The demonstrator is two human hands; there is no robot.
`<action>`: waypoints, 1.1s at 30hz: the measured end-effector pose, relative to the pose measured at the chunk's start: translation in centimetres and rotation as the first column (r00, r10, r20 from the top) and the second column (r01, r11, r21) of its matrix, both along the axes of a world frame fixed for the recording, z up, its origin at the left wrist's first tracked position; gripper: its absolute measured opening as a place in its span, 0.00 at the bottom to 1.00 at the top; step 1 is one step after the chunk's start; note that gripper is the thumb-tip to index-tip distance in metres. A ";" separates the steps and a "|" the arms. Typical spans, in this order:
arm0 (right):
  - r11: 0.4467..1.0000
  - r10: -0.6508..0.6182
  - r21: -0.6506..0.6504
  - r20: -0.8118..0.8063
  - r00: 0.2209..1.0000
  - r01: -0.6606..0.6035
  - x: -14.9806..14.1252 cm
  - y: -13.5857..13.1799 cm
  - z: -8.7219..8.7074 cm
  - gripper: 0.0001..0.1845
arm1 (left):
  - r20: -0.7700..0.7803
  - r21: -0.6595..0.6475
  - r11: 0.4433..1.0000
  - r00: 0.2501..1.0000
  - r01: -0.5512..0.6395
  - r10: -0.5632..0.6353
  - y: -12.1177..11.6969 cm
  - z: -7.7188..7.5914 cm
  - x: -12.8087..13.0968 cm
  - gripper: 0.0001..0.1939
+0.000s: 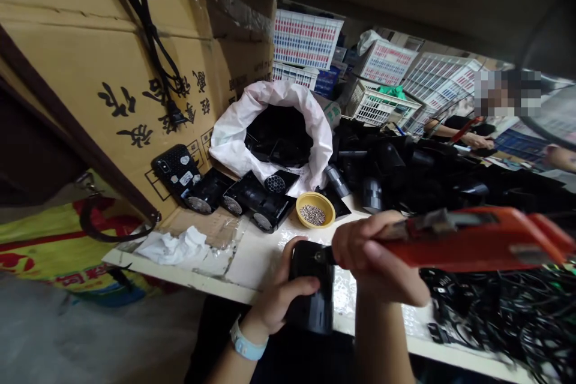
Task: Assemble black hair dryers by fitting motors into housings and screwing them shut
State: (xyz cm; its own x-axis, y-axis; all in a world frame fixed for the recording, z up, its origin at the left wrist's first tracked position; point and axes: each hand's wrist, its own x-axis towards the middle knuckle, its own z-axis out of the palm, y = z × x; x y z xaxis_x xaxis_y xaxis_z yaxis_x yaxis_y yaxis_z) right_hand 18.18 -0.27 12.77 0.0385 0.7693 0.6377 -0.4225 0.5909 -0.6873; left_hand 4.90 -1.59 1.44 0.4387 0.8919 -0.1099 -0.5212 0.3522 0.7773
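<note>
My left hand (288, 294) is closed around a black plastic housing (310, 309) at the front edge of the table. A red electric screwdriver (463, 243) lies in the grip of my right hand (373, 252). Its dark tip meets the upper part of the housing, where a small metallic spot shows; the fingers partly cover the tip. Just beyond stands a yellow bowl (332, 216) holding many small metal screws (312, 214). Several black housings (252, 201) with round ends lie to the left of the bowl.
Behind the bowl, a white sack (225, 138) holds black parts. A phone (175, 171) leans against a cardboard box (67, 72). Black parts (405, 174) pile up at right, with black cables (490, 312) nearer. Crumpled tissue (175, 246) lies left. Another person's hand (479, 141) works farther back.
</note>
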 end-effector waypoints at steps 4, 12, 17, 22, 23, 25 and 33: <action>0.986 -0.152 -0.092 -0.144 0.978 0.140 0.7 -2.8 1.7 0.05 | 0.024 -0.103 0.994 0.999 -0.037 0.040 -0.2 0.5 0.3 0.34; 0.988 -0.022 -0.150 0.032 0.999 0.026 -1.2 -5.3 -0.9 0.03 | 0.047 -0.139 0.990 0.998 -0.030 0.037 -0.2 1.1 0.5 0.36; 0.993 -0.015 -0.115 0.041 0.999 0.019 -1.8 -5.1 -2.3 0.04 | 0.026 -0.156 0.986 0.997 -0.063 0.068 0.0 1.0 0.5 0.34; 0.998 -0.004 -0.054 0.137 0.991 0.012 -1.6 -4.8 -3.2 0.09 | -0.095 -0.067 0.987 0.986 -0.143 0.137 0.3 1.3 0.1 0.27; 0.999 0.028 -0.037 0.151 0.988 -0.023 -1.6 -4.5 -3.3 0.10 | -0.109 -0.025 0.986 0.981 -0.165 0.162 0.3 1.5 0.0 0.26; 0.994 0.111 -0.015 0.139 0.984 -0.110 -1.8 -3.6 -3.2 0.09 | -0.097 0.001 0.983 0.978 -0.186 0.185 0.5 1.8 -0.2 0.27; 0.924 0.368 0.066 0.098 0.925 -0.375 -2.9 -1.0 -2.4 0.10 | 0.008 -0.162 0.968 0.981 -0.190 0.194 0.3 1.8 0.6 0.22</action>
State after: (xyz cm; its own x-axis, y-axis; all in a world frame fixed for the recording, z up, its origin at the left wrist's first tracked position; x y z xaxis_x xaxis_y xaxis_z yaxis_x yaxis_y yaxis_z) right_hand 15.25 -1.24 10.34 -0.2951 0.6629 0.6881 -0.5673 0.4579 -0.6845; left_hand 5.50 -1.27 3.22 0.2653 0.9313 -0.2498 -0.6084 0.3627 0.7060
